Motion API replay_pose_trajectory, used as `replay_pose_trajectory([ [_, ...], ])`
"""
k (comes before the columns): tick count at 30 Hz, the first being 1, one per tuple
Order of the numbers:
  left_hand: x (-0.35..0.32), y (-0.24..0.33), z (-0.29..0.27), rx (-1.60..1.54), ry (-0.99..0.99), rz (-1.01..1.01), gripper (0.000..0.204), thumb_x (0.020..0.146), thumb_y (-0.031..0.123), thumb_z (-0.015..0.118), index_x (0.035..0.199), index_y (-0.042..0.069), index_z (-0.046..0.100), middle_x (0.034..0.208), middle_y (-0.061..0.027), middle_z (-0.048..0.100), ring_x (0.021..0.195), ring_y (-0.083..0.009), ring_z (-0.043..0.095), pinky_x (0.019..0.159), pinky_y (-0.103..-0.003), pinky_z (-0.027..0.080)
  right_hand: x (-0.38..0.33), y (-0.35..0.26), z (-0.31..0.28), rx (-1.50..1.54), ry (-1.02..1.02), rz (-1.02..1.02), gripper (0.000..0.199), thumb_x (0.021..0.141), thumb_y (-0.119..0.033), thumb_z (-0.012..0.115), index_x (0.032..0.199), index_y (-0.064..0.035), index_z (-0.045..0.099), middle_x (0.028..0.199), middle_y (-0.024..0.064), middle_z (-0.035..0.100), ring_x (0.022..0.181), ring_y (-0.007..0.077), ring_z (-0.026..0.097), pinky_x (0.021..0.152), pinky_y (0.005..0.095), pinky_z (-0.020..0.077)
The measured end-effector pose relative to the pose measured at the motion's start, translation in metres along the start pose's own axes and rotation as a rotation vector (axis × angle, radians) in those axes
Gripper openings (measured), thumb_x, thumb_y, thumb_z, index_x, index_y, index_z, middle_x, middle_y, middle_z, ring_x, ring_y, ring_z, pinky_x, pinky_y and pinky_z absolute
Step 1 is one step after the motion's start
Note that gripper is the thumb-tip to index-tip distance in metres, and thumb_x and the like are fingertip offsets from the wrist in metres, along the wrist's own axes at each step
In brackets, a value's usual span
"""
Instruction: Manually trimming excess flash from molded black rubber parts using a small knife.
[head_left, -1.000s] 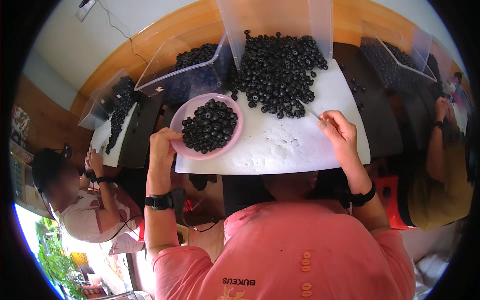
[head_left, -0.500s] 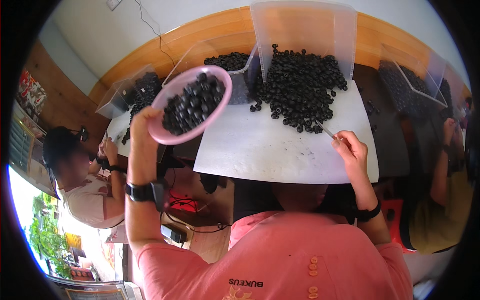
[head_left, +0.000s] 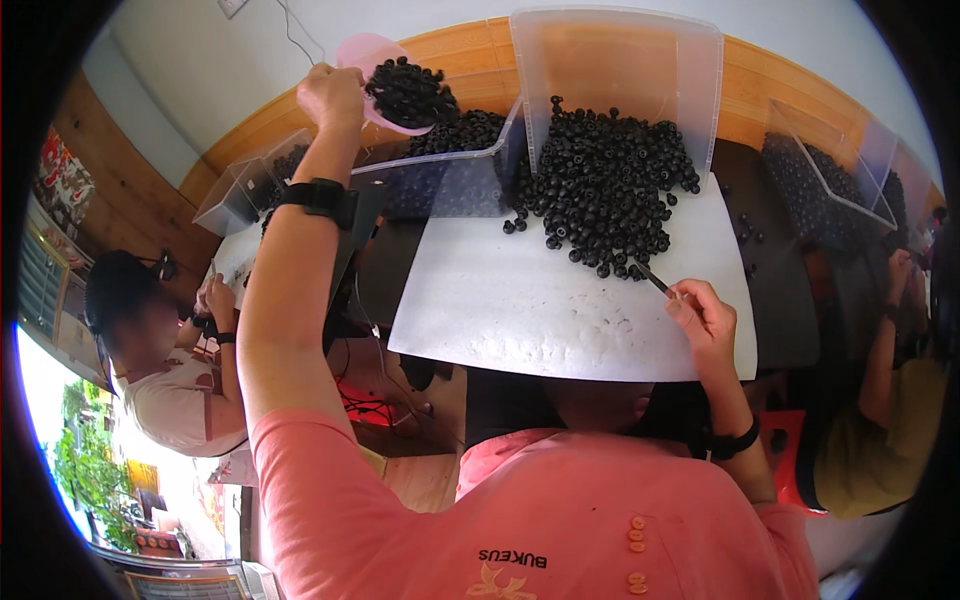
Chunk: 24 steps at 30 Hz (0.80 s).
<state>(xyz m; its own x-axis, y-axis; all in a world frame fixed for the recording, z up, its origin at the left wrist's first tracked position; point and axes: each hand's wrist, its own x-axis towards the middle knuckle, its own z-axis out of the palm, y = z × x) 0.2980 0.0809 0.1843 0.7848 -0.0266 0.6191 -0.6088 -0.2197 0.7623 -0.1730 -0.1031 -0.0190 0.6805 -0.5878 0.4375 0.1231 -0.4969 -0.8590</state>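
A pink bowl (head_left: 372, 62), heaped w/ small black round parts, is held up near the top of the frame, left of centre, by the left hand (head_left: 330, 95). The fingers are closed round the bowl's near rim, and the bowl is tilted to the right, above a clear plastic bin (head_left: 440, 180) that is already part filled w/ the same black pieces. A black wristband (head_left: 322, 198) is worn on that forearm.

At centre right of the frame, the right hand (head_left: 703, 318) is rested on a white work sheet (head_left: 520, 310). Its fingers are curled shut round a thin dark tool (head_left: 652, 279), whose tip is pointed up-left at the lower edge of a big pile of black parts (head_left: 605, 185). The pile is spread across the upper-centre part of the sheet, in front of a second clear bin (head_left: 615, 70) stood on end at the top centre. A few loose pieces are scattered just left of the pile.

At the left edge of the frame another person (head_left: 150, 350) is seen, hands close together at a sheet of their own. At the right edge a 3rd person's arm (head_left: 885, 340) is seen beside another clear bin of black parts (head_left: 820, 185). A pink shirt (head_left: 520, 520) fills the bottom of the frame.
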Motion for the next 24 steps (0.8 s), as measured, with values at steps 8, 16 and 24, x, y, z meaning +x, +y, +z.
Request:
replay_pose_trajectory([
  [8, 0.004, -0.003, -0.047, 0.44, 0.432, 0.652, 0.015, 0.063, 0.014, 0.067, 0.066, 0.004, 0.057, 0.078, -0.0151, 0.058, 0.072, -0.0352, 0.059, 0.065, -0.044, 0.048, -0.002, 0.001, -0.001, 0.056, -0.002, -0.024, 0.017, 0.091, -0.011, 0.067, 0.1, 0.0021, 0.06, 0.078, 0.0003, 0.061, 0.063, 0.0042, 0.044, 0.058, 0.0193, 0.0362],
  [16, -0.094, -0.004, -0.144, -0.405, 0.362, -0.289, 0.009, 0.067, -0.009, 0.062, 0.076, -0.009, 0.062, 0.084, -0.017, 0.067, 0.07, -0.0291, 0.069, 0.065, -0.038, 0.059, -0.001, 0.007, -0.003, 0.059, 0.04, -0.012, 0.02, 0.09, -0.012, 0.068, 0.099, 0.0034, 0.06, 0.082, 0.0024, 0.062, 0.067, 0.0046, 0.045, 0.06, 0.0194, 0.0385],
  [24, -0.218, -0.052, -0.138, -0.419, 0.026, -0.618, 0.005, 0.071, -0.005, 0.057, 0.073, -0.007, 0.061, 0.083, -0.0205, 0.068, 0.065, -0.0286, 0.067, 0.062, -0.032, 0.055, 0.0, 0.006, 0.0, 0.042, 0.021, -0.018, 0.021, 0.091, -0.015, 0.069, 0.099, 0.0027, 0.061, 0.081, 0.0014, 0.062, 0.066, 0.0048, 0.045, 0.06, 0.0194, 0.0381],
])
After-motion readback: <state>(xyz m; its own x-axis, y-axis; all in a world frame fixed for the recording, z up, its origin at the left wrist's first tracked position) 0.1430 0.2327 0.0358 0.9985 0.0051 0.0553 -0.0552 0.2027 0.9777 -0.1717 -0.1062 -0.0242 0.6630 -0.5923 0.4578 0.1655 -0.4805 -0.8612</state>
